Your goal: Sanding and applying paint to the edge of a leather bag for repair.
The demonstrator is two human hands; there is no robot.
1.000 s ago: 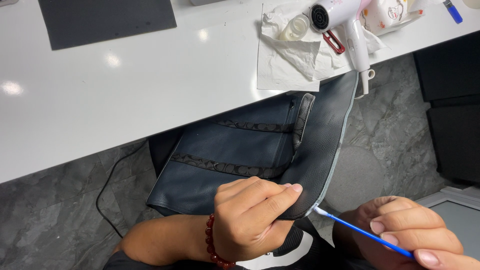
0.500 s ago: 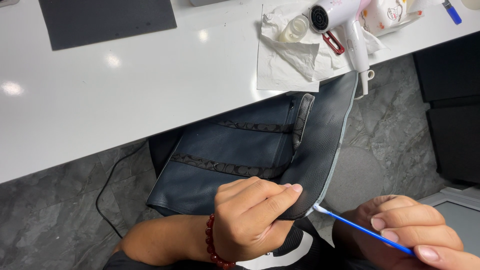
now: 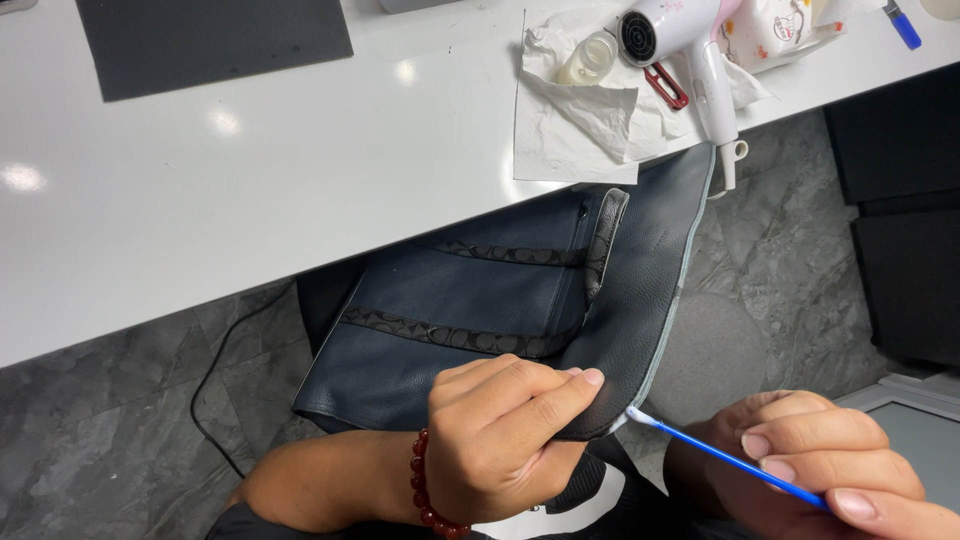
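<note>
Your left hand (image 3: 500, 440) is closed on the lower corner of the dark blue leather bag (image 3: 480, 300), thumb and fingers pinching the flap so its pale cut edge turns outward. The bag lies across your lap and leans up against the front of the white table (image 3: 250, 170), below the paper towel.

Your right hand (image 3: 820, 460) grips a swab with a blue stick (image 3: 730, 460) between fingertips and thumb. Its white tip touches the pale edge of the bag just beside your left thumb.

Change over the last second: very little. The swab tip sits at nearly the same spot on the edge, and the left-hand pinch has not shifted. Reading: you are dwelling on this corner rather than running along the seam. Whether the tip carries any liquid cannot be told at this size.

On the table: a crumpled paper towel (image 3: 570, 120) with a small clear bottle (image 3: 590, 58) on it, a white hair dryer (image 3: 690, 50) with its handle over the table edge, a red-handled tool (image 3: 665, 85) beside it, and a dark mat (image 3: 210, 40) at the far left.
</note>
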